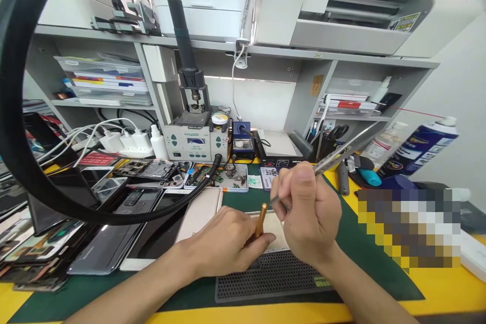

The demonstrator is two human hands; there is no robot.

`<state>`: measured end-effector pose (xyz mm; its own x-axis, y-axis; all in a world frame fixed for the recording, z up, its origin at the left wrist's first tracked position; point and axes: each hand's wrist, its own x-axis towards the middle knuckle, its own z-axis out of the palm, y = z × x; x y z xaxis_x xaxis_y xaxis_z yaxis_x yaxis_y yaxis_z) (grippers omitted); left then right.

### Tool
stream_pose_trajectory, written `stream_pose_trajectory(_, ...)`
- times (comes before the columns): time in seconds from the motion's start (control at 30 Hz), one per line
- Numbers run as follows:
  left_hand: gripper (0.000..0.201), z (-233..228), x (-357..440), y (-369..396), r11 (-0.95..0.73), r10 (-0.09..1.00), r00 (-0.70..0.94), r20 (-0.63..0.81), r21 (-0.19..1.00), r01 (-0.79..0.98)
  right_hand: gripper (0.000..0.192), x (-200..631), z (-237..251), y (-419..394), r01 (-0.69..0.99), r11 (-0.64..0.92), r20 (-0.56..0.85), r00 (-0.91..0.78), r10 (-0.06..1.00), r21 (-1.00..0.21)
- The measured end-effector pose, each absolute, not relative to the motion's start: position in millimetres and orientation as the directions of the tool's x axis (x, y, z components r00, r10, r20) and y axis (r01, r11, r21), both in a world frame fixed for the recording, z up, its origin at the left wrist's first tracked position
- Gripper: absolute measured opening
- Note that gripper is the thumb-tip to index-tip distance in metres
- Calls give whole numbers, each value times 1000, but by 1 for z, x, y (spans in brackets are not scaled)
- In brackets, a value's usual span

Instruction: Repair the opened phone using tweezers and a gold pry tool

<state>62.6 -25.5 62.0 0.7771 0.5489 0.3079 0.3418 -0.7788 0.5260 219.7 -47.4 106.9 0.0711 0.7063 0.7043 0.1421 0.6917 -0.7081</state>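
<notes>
My left hand (231, 238) is closed around a slim gold-coloured metal rod (261, 220), which stands nearly upright between thumb and fingers. In my right hand (309, 212) is a pair of metal tweezers (336, 154). Their long rear end slants up to the right, and the narrow tip comes out below the fingers, close to the top of the rod. Whether tip and rod touch I cannot tell. Beneath both hands lies a cream-coloured flat panel (270, 232) with a pale rim, partly hidden by them. It rests at the far side of a dark honeycomb-patterned mat (273, 279).
Phones and tablets (114, 238) are piled at the left. A tray (243, 182) of circuit parts lies behind my hands, before a rework station (193, 143). A thick black hose (17, 111) loops across the left. Spray can (421, 147) and bottle (385, 144) stand right.
</notes>
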Motion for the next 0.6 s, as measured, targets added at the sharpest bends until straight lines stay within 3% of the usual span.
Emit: stream_pose_trajectory(0.6,33,62,63,-26,-796,537,780,322,499,342,43,218,108,-47,72,681,684,67,726,-729)
